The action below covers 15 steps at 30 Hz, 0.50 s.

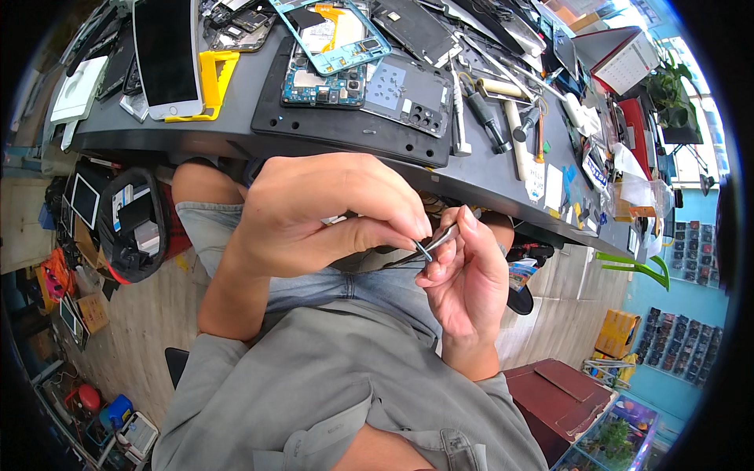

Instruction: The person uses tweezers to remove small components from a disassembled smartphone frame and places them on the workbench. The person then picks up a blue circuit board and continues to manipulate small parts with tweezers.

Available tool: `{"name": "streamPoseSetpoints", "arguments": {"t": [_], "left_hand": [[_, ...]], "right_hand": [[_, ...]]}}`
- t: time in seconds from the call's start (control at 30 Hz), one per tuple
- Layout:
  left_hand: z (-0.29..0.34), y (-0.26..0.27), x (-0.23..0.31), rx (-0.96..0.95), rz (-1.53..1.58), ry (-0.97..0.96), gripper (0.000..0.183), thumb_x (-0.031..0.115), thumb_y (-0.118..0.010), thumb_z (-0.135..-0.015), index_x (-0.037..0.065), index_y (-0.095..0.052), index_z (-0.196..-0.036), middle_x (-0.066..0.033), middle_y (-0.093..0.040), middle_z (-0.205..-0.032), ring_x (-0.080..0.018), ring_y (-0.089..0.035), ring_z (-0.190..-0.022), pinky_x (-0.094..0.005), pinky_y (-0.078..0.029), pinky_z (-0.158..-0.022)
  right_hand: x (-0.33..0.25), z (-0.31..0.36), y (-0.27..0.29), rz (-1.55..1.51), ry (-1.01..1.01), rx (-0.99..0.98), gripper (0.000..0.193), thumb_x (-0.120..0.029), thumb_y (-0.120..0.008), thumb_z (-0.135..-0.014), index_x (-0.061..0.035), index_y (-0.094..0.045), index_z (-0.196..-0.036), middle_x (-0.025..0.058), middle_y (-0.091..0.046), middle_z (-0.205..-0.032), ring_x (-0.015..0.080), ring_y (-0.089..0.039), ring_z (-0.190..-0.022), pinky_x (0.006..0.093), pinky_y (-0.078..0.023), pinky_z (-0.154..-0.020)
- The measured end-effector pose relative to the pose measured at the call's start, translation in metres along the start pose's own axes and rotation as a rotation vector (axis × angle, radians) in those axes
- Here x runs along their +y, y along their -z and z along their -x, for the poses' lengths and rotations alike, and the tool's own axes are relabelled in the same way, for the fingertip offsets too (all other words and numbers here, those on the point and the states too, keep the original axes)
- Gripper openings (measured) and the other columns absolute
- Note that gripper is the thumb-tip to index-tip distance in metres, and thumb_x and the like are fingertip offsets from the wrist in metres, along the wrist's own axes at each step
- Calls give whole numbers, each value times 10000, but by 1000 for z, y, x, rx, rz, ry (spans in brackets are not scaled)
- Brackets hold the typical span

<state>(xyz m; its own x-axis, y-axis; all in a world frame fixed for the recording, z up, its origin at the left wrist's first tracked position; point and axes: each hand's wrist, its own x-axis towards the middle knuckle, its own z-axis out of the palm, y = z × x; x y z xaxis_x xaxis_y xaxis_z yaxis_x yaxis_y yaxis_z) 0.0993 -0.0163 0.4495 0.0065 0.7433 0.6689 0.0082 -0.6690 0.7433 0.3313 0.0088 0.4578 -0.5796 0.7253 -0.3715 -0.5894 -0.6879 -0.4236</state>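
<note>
My left hand (322, 212) and my right hand (467, 271) meet over my lap, below the edge of the grey workbench (487, 177). The right hand grips metal tweezers (430, 245), whose shaft runs back between its fingers. The thumb and forefinger of the left hand pinch at the tweezers' tip, where a tiny part may sit, too small to make out. On the bench above lie an opened phone body with a blue circuit board (326, 82) and a grey back cover (404, 94) on a black mat (314, 125).
A white phone (165, 55) lies face up on a yellow holder (216, 78) at the bench's left. Screwdrivers and hand tools (491, 118) crowd its right side. A black bag (133, 224) and boxes stand on the wooden floor to my left; a dark red cabinet (558, 392) at the right.
</note>
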Motion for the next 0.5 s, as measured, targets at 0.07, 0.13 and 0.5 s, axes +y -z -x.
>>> {"name": "streamPoseSetpoints", "arguments": {"t": [0.07,0.13,0.5], "left_hand": [[3,0,2,43,-35,19,174,-10,-872,-838,-11,-801,-997,-131,-807,-941,-238,-786,-851,-314,-614,-730],[6,2,3,79,-109,-1,175,-11,-874,-838,-12,-793,-993,-131,-805,-936,-233,-783,-848,-313,-614,-728],[17,-8,20,118,-264,128,193,-24,-872,-843,-17,-765,-1004,-129,-789,-928,-238,-765,-821,-311,-606,-715]], "right_hand": [[-1,0,2,24,68,-4,276,-222,-559,-1139,32,-659,-1180,198,-771,-883,340,-792,-730,507,-696,-695],[0,1,4,74,192,-4,297,-232,-536,-1147,45,-623,-1212,206,-768,-895,353,-791,-742,519,-695,-705],[17,-4,18,980,1049,-310,371,-80,-584,-1128,65,-553,-1468,317,-769,-1154,407,-788,-1060,496,-638,-975]]}}
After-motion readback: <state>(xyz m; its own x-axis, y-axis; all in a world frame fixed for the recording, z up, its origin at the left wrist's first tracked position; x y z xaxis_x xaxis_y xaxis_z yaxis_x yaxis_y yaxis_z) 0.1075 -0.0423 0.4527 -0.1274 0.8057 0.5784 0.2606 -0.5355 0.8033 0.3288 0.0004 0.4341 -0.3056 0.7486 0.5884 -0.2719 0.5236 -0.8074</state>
